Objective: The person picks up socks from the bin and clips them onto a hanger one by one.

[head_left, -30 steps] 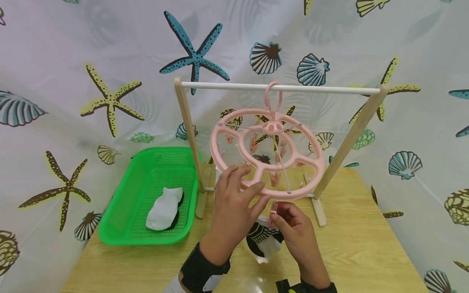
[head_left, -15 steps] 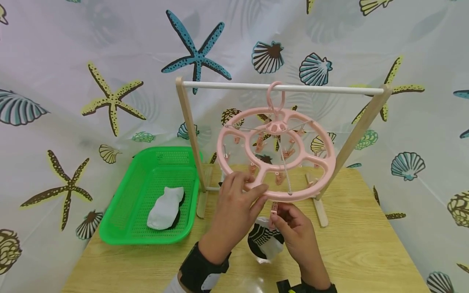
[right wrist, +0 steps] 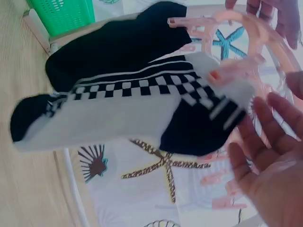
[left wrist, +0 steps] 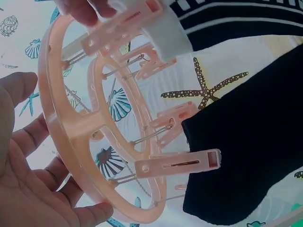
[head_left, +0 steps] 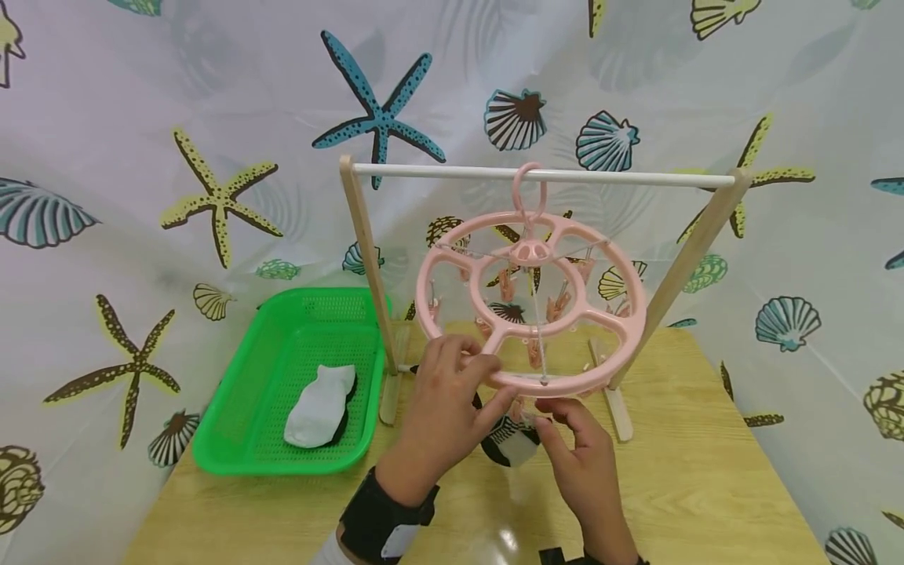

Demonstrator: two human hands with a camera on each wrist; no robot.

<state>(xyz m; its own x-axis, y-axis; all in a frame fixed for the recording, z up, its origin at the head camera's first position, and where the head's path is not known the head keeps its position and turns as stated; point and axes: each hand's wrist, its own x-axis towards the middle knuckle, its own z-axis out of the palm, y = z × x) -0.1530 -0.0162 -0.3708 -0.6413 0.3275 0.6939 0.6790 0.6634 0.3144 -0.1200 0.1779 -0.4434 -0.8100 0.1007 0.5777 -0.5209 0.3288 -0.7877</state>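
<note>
A pink round clip hanger (head_left: 636, 314) hangs by its hook from a white rail. My left hand (head_left: 445, 392) holds its near rim, fingers over the top and thumb below. Beneath that rim hangs a white sock with black checks (right wrist: 128, 123), its cuff in the jaws of a pink clothespin (left wrist: 123, 28). My right hand (head_left: 582, 455) is beside this clothespin, thumb and index finger apart, fingertips close to it. Another clothespin (left wrist: 189, 163) bears a black sock (left wrist: 246, 137), mostly hidden behind my left hand in the head view.
A green basket (head_left: 219, 424) with a white and black sock (head_left: 318, 408) stands on the left of the wooden table (head_left: 706, 471). The drying rack's wooden legs (head_left: 367, 267) and white rail (head_left: 636, 179) frame the hanger. A patterned curtain (head_left: 106, 94) hangs behind.
My right hand pinched the clothespin before and now has its fingers apart beside it. The checked sock has risen closer to the rim. The hanger has turned slightly.
</note>
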